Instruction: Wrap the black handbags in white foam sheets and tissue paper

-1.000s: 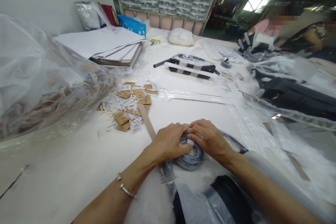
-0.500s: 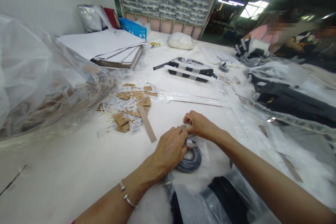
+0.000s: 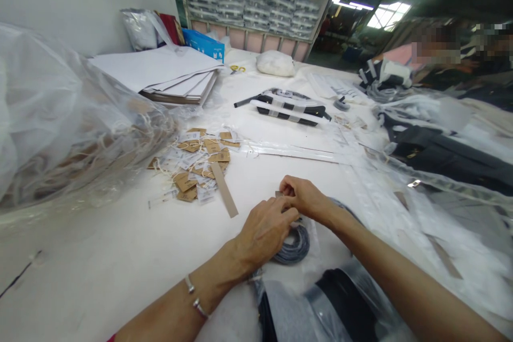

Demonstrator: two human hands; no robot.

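A dark grey strap wound into a flat coil (image 3: 296,250) lies on the table. My left hand (image 3: 266,227) is closed over its upper left side, fingers bent and partly hiding it. Close against those fingers, my right hand (image 3: 302,196) is curled in a pinch at the top of the coil. The end of a grey-brown strip (image 3: 278,193) sticks out at its fingertips. Below, a black and grey bag (image 3: 332,299) in clear plastic lies nearest me. A matching loose strip (image 3: 225,190) rests left of my hands.
Brown and white hang tags (image 3: 196,163) lie piled on the left, near a large clear plastic bag (image 3: 44,107). White sheets (image 3: 156,67) are stacked behind. A folded black bag (image 3: 292,109) lies farther back. More black goods (image 3: 449,149) cover the right, with people beyond.
My right hand has moved slightly down, closer to my left. My left fingers have shifted right over the coil's top. A length of strap now shows behind my right wrist.
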